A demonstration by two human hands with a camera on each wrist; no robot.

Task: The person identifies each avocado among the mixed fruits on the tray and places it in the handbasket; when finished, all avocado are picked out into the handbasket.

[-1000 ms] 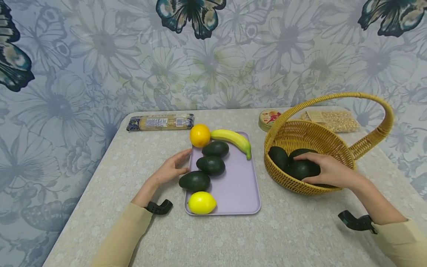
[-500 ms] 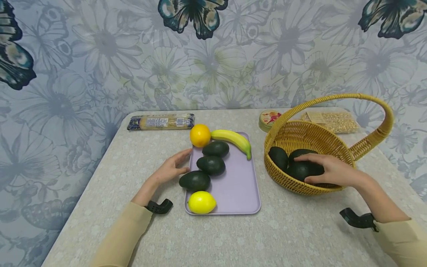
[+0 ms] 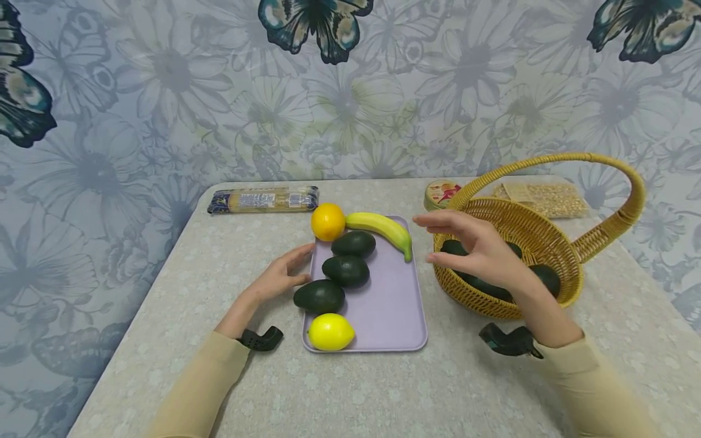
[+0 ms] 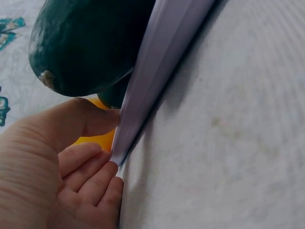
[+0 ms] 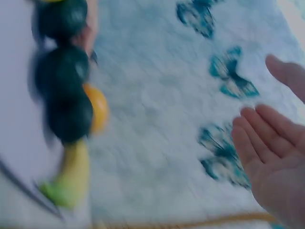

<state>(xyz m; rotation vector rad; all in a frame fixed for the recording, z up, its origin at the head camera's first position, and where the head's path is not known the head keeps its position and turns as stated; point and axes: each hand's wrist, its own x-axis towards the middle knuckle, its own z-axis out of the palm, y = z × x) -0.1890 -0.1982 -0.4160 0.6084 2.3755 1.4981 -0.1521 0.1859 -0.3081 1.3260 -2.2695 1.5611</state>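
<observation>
My left hand [image 3: 276,281] rests at the left side of a lilac tray [image 3: 391,316]. In the left wrist view its thumb and fingertips touch the tray's rim [image 4: 152,62], fingers relaxed. Three dark green avocados [image 3: 346,271] lie along the tray's left side, the nearest one [image 3: 319,297] overhanging the rim. A lemon [image 3: 331,332] sits at the front corner, an orange [image 3: 328,222] and a banana [image 3: 383,229] at the back. My right hand [image 3: 482,249], fingers straight and holding nothing, is above the left part of a wicker basket [image 3: 526,222]; it partly hides the avocados [image 3: 547,280] inside.
The basket's tall handle [image 3: 613,161] arches over its right side. Behind it lie a bag of dry grains or kernels [image 3: 553,199] and a round tin [image 3: 440,193]. A long pasta packet [image 3: 265,200] lies at the back left. A wallpapered wall [image 3: 350,121] rises behind the table.
My right hand has let go of an avocado in the basket and moved up and left toward the tray. That avocado stays in the basket. My left hand has not moved.
</observation>
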